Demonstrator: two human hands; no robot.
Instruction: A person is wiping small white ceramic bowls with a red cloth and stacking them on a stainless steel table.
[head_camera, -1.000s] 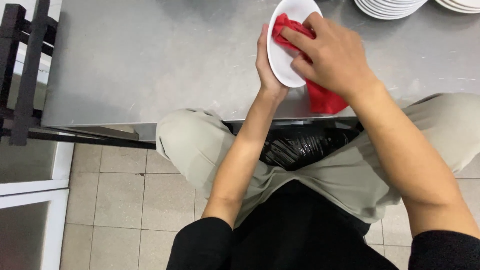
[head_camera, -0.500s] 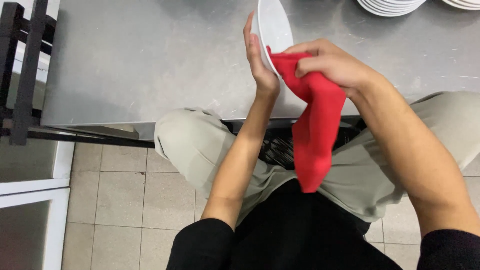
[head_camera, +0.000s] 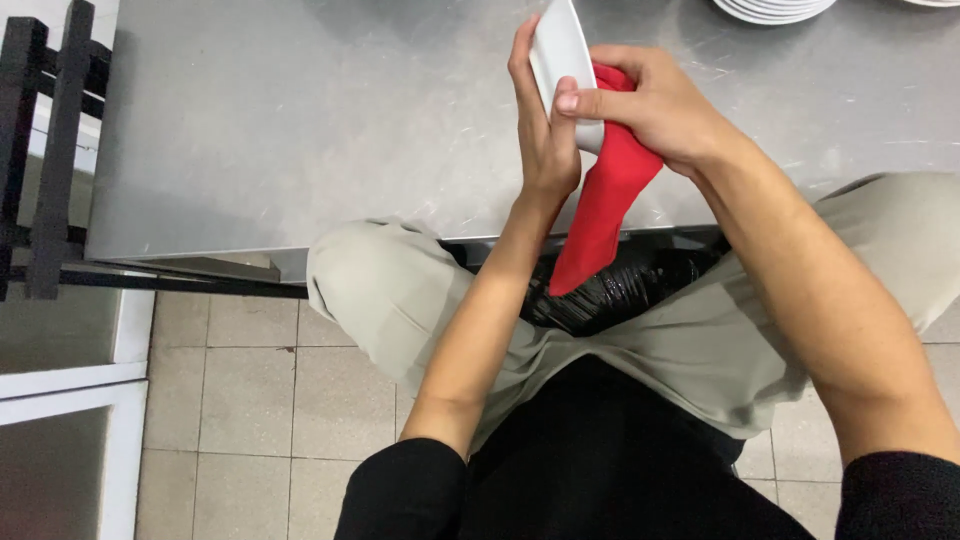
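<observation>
My left hand (head_camera: 543, 120) holds a white plate (head_camera: 560, 50) on edge above the steel table, fingers behind it. My right hand (head_camera: 655, 105) presses a red cloth (head_camera: 605, 205) against the plate's near rim, thumb across the front. The loose end of the cloth hangs down past the table edge, above my knees.
The steel table (head_camera: 300, 130) fills the top of the view. A stack of white plates (head_camera: 770, 8) sits at its far right. A black bag (head_camera: 620, 290) lies between my knees under the table edge. A black rack (head_camera: 45, 150) stands at the left, over a tiled floor.
The plate has turned from facing me to edge-on. The cloth moved from the plate's face to its rim, and its free end now hangs shorter, bunched in my right hand.
</observation>
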